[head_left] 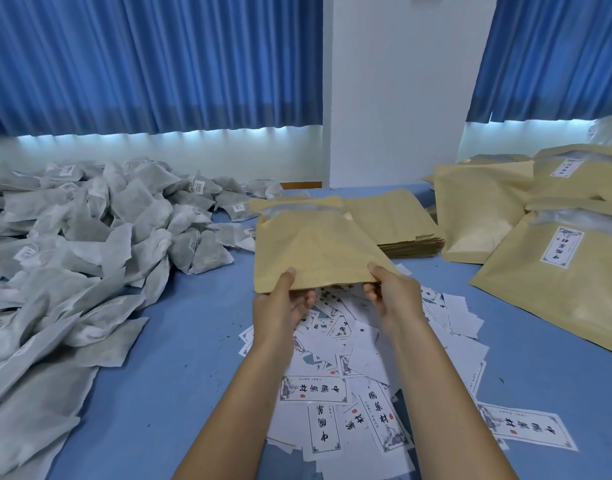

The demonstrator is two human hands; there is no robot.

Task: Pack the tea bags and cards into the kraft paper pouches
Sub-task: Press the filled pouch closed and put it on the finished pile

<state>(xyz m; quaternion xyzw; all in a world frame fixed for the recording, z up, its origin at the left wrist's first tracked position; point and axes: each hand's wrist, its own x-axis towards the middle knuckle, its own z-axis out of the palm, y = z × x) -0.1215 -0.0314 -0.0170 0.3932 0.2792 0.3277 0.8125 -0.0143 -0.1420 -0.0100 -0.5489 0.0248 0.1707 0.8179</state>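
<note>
Fingers (288, 277) of left hand (283, 303) and right hand (392, 294) pinch the kraft pouch (315, 247) by its near edge; keep grips even and spread its mouth before loading tea bags (124, 216), cards (332, 393).

Light: daylight is admitted beneath the blue curtains (152, 64) as a bright strip (slightly blown out).
Shadows: soft, faint ones are thrown on the table (180, 341).
Colour: a cool blue cast is seen.
Edges: tea bags (38, 375) at the left are stretched and softened.

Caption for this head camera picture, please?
Left hand and right hand hold a kraft paper pouch above scattered cards.
</note>
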